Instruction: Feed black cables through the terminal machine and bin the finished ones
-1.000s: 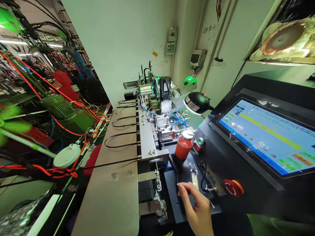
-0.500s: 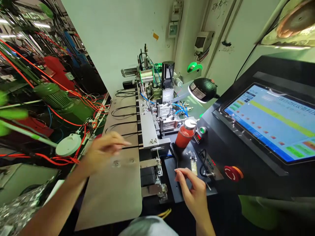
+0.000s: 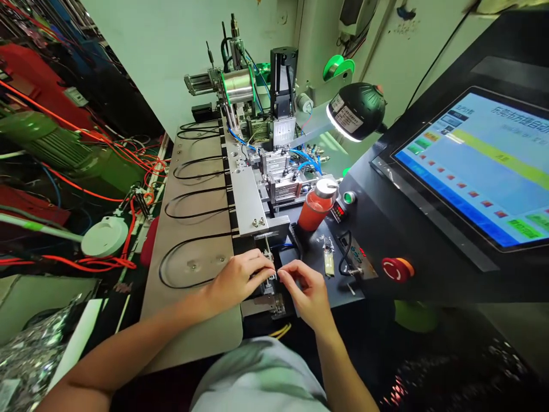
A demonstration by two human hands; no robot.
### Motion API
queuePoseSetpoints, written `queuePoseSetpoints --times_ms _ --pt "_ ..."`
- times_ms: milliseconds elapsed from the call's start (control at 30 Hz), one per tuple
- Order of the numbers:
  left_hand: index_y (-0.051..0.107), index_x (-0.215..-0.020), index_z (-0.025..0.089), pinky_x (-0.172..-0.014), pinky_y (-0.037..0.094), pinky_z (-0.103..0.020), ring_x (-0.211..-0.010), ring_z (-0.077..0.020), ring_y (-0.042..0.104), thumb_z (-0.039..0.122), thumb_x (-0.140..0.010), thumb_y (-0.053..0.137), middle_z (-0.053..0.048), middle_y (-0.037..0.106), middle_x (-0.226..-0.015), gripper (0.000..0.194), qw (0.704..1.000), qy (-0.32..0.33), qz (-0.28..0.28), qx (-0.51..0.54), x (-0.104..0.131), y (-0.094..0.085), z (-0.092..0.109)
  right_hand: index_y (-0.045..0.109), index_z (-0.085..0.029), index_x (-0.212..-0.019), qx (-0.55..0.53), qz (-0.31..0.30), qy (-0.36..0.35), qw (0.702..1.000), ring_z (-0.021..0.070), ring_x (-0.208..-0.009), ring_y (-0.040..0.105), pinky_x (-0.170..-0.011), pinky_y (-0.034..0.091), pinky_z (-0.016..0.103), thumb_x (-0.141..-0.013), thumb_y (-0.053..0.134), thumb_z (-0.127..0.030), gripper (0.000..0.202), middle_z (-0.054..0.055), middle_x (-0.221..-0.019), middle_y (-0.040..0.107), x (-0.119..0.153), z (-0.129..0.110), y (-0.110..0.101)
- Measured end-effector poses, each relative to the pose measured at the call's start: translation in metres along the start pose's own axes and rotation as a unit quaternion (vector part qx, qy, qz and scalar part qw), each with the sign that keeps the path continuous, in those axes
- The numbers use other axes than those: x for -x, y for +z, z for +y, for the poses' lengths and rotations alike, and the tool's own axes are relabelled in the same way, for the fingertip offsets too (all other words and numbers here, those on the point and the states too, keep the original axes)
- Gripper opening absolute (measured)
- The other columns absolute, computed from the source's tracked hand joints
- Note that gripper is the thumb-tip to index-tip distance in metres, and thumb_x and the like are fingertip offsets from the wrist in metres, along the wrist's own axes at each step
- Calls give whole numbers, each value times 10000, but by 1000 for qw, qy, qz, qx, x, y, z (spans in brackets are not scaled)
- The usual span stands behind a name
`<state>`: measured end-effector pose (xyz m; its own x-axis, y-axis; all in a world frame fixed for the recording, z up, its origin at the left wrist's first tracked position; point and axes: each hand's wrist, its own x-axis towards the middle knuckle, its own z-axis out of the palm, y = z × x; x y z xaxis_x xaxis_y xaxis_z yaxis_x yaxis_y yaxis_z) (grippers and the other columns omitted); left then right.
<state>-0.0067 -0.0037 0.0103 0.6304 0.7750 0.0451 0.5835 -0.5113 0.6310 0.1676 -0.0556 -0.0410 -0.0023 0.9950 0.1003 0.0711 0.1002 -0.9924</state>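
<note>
My left hand [image 3: 244,276] rests over the right edge of the metal plate [image 3: 189,337], thumb and fingers pinched together. The nearest black cable loop [image 3: 161,260] lies on the plate; one strand runs in under this hand, the other to the machine's rail. Opposite it, my right hand [image 3: 306,289] pinches thumb against forefinger, its tips almost touching the left fingertips. What is between the right fingertips is too small to make out. Both hands are above a small metal clamp [image 3: 278,306], and the fingers partly cover the fixture behind.
More black cable loops [image 3: 195,209] lie farther up the plate. To the right stand a jar of red liquid [image 3: 315,212], a ring lamp [image 3: 358,111], a red stop button [image 3: 397,269] and a touchscreen [image 3: 480,171]. A wire spool [image 3: 239,87] sits at the back.
My left hand has moved right from over the plate to the clamps. My right hand has moved left to meet it. A cable loop now lies on the plate's near part. The view has shifted.
</note>
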Motion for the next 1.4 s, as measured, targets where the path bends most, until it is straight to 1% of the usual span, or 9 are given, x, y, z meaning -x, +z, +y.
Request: queuePoseSetpoints --times_ms 100,267,367,433,567,667,800,1133,1400 --pt "677 -817 162 -615 419 -208 -675 -108 560 255 -921 533 -10 615 -760 201 1000 -7 -1 7 0 0 2 591 -178 -740 35 -17 -35 999 111 -578 478 -539 375 230 -925 550 -268 209 -13 -644 549 0 -1 -3" --pt "649 -809 152 -605 407 -183 -672 -90 530 261 -926 525 4 583 -749 202 985 -62 42 155 -1 7 18 532 -202 -817 17 167 -172 971 123 -610 489 -570 397 243 -921 512 -150 117 -11 -689 537 1 3 20" --pt "647 -804 152 -602 401 -185 -674 -90 519 282 -924 529 5 581 -759 213 977 -84 49 188 1 11 23 508 -211 -820 17 228 -182 956 120 -610 482 -571 397 236 -920 498 -129 130 -20 -689 514 2 6 34" --pt "643 -795 153 -618 402 -191 -681 -94 524 285 -923 529 5 585 -760 216 978 -90 49 181 1 11 21 510 -210 -803 14 215 -152 965 117 -604 483 -567 398 229 -933 492 -156 142 -25 -679 506 2 8 34" --pt "631 -775 155 -660 398 -216 -712 -115 551 243 -926 495 -6 609 -771 222 988 -111 46 96 -3 5 8 585 -199 -887 9 125 -45 991 124 -650 547 -595 437 229 -945 513 -251 106 -4 -747 586 3 13 17" --pt "620 -734 159 -657 374 -239 -690 -130 551 207 -916 479 -6 623 -737 235 987 -157 24 10 -6 3 -4 612 -191 -891 19 141 6 990 132 -664 567 -605 448 232 -929 541 -307 141 2 -753 610 2 18 3" --pt "605 -697 165 -632 342 -247 -650 -133 534 224 -924 461 -1 618 -695 275 983 -180 -16 -32 -8 5 -12 605 -187 -787 27 162 18 986 127 -597 542 -557 425 229 -913 545 -332 201 -10 -670 584 2 22 -2" --pt "616 -705 164 -623 320 -248 -638 -133 533 238 -919 455 -3 623 -680 278 976 -206 -27 -65 -11 8 -8 615 -194 -786 32 124 36 991 140 -621 569 -569 430 233 -910 539 -345 210 -6 -677 602 1 30 0" --pt "632 -731 168 -649 352 -238 -656 -128 552 236 -926 437 -1 655 -718 284 980 -197 -24 -16 -10 6 -8 612 -190 -799 25 89 37 995 133 -621 554 -573 417 228 -925 522 -335 212 -6 -685 590 -2 30 1"
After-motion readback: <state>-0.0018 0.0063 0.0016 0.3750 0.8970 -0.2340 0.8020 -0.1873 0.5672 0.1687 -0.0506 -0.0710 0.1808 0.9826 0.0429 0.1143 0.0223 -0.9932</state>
